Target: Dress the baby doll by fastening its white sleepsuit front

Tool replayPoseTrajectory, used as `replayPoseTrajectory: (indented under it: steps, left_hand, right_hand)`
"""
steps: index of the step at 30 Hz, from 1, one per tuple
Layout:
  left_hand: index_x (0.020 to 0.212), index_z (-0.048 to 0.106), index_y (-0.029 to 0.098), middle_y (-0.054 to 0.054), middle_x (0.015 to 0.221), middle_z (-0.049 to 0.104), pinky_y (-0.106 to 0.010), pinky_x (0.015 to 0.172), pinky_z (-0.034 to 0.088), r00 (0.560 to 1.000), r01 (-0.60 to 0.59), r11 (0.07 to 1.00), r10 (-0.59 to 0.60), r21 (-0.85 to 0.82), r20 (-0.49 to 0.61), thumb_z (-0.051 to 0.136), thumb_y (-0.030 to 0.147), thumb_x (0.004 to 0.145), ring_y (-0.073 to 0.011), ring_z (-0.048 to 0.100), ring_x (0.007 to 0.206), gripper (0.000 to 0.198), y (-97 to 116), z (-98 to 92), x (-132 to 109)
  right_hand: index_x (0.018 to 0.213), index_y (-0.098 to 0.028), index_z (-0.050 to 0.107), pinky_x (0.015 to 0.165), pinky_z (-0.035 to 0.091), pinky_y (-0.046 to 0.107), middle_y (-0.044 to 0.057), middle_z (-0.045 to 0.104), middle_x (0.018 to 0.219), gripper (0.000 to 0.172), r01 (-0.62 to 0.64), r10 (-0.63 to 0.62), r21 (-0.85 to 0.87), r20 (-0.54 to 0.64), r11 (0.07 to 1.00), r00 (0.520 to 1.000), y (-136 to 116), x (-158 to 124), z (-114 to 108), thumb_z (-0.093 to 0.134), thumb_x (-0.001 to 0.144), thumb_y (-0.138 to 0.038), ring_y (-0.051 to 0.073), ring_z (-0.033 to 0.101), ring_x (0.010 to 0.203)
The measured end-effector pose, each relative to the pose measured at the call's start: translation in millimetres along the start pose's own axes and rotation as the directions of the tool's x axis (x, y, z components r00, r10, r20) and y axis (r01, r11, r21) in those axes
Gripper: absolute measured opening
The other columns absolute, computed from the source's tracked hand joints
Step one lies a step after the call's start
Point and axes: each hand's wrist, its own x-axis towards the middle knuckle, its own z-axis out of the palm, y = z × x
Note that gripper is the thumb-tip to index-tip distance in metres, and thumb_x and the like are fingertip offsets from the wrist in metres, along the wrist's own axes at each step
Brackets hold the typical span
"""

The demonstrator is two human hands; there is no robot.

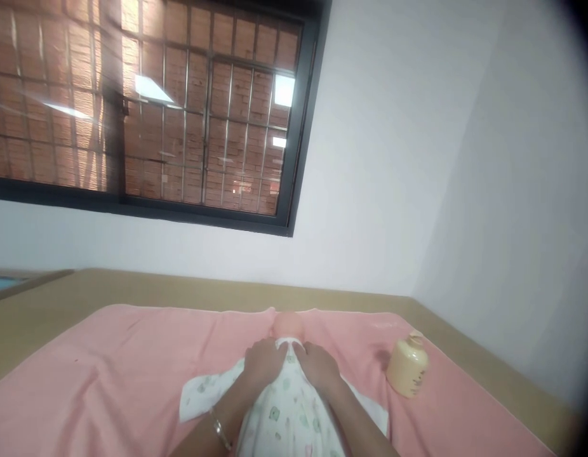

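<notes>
A baby doll [287, 324] lies on a pink blanket [132, 374], dressed in a white printed garment [284, 412]. Only the top of its head shows beyond my hands. My left hand [263, 363], with a metal bracelet on the wrist, rests on the garment near the doll's neck with fingers curled on the cloth. My right hand [321, 366] lies beside it on the other side of the collar, fingers bent down onto the fabric. Both hands press or pinch the garment at the neckline.
A pale yellow bottle [408, 366] lies on the blanket to the right of the doll. The blanket covers a tan surface [46, 304] that meets white walls. A barred window [155, 108] is on the far wall.
</notes>
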Motion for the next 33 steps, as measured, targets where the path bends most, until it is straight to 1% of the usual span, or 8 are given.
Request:
replayPoseTrajectory:
  steps: [3, 11, 17, 21, 24, 28, 30, 33]
  left_hand:
    - [0.103, 0.064, 0.016, -0.014, 0.106, 0.066, -0.037, 0.082, 0.042, 1.0, -0.002, 1.0, 0.002, 0.004, 0.007, 0.022, 0.054, 0.087, -0.0277, 0.061, 0.097, 0.059, 1, -0.7, 0]
    - [0.097, 0.065, 0.017, -0.013, 0.101, 0.068, -0.039, 0.08, 0.042, 0.999, 0.004, 1.0, -0.003, 0.022, -0.046, 0.024, 0.051, 0.087, -0.0279, 0.061, 0.094, 0.054, -1, 6.0, 2]
    - [0.097, 0.065, 0.017, -0.014, 0.102, 0.067, -0.037, 0.079, 0.042, 0.999, -0.009, 1.0, 0.01, 0.026, -0.036, 0.024, 0.051, 0.088, -0.027, 0.061, 0.093, 0.054, 1, 3.5, 4]
    - [0.097, 0.064, 0.017, -0.013, 0.102, 0.067, -0.038, 0.081, 0.041, 1.0, -0.016, 1.0, 0.017, 0.026, -0.019, 0.025, 0.051, 0.088, -0.0273, 0.061, 0.094, 0.053, 1, 2.9, 9]
    - [0.098, 0.064, 0.019, -0.011, 0.103, 0.067, -0.038, 0.081, 0.041, 1.0, -0.013, 1.0, 0.013, -0.008, -0.008, 0.024, 0.052, 0.088, -0.0269, 0.06, 0.094, 0.054, 0, 3.6, 8]
    - [0.098, 0.065, 0.02, -0.01, 0.102, 0.068, -0.037, 0.08, 0.042, 1.0, -0.016, 1.0, 0.016, -0.025, 0.004, 0.023, 0.052, 0.088, -0.0268, 0.061, 0.094, 0.053, 0, 1.7, 6]
    - [0.099, 0.065, 0.02, -0.011, 0.105, 0.067, -0.037, 0.081, 0.042, 1.0, 0.015, 1.0, -0.015, -0.023, 0.021, 0.026, 0.053, 0.087, -0.0274, 0.06, 0.097, 0.052, 2, -1.3, 7]
    - [0.099, 0.065, 0.021, -0.012, 0.109, 0.066, -0.037, 0.083, 0.042, 0.99, 0.117, 0.992, -0.113, -0.042, 0.089, 0.033, 0.055, 0.084, -0.0284, 0.06, 0.101, 0.049, 7, -7.1, 11]
  right_hand:
    - [0.099, -0.016, 0.064, 0.076, 0.042, 0.038, 0.015, 0.066, 0.102, 0.069, -0.002, 0.002, -0.01, -0.007, 1.0, 1.0, -1, -1, 0, 0.014, 0.089, -0.063, 0.029, 0.06, 0.095]
    - [0.096, -0.015, 0.064, 0.078, 0.043, 0.04, 0.017, 0.066, 0.099, 0.068, -0.003, 0.0, -0.065, -0.051, 0.998, 0.999, -5, -5, 2, 0.012, 0.091, -0.058, 0.03, 0.061, 0.094]
    - [0.098, -0.014, 0.064, 0.08, 0.043, 0.042, 0.018, 0.066, 0.1, 0.068, -0.011, 0.004, -0.085, -0.079, 0.996, 0.997, -8, -7, -2, 0.012, 0.091, -0.057, 0.031, 0.061, 0.095]
    - [0.098, -0.015, 0.065, 0.08, 0.044, 0.042, 0.018, 0.066, 0.099, 0.068, -0.022, 0.016, -0.074, -0.08, 0.997, 0.997, -9, -7, -4, 0.012, 0.092, -0.057, 0.03, 0.062, 0.094]
    - [0.099, -0.014, 0.065, 0.08, 0.044, 0.042, 0.018, 0.066, 0.1, 0.069, -0.03, 0.024, -0.072, -0.081, 0.997, 0.996, -8, -7, -4, 0.013, 0.091, -0.058, 0.031, 0.062, 0.095]
    - [0.102, -0.014, 0.066, 0.081, 0.044, 0.04, 0.017, 0.066, 0.103, 0.071, -0.027, 0.026, -0.039, -0.038, 0.999, 0.999, -8, -7, -8, 0.013, 0.091, -0.06, 0.03, 0.062, 0.097]
    - [0.105, -0.014, 0.066, 0.082, 0.045, 0.039, 0.017, 0.066, 0.106, 0.07, -0.038, 0.038, -0.034, 0.008, 0.999, 0.999, -11, -6, -12, 0.014, 0.092, -0.058, 0.029, 0.061, 0.099]
    - [0.108, -0.012, 0.066, 0.083, 0.045, 0.039, 0.016, 0.066, 0.109, 0.065, -0.063, 0.066, -0.071, 0.043, 0.995, 0.997, -19, -4, -17, 0.018, 0.093, -0.053, 0.029, 0.061, 0.102]
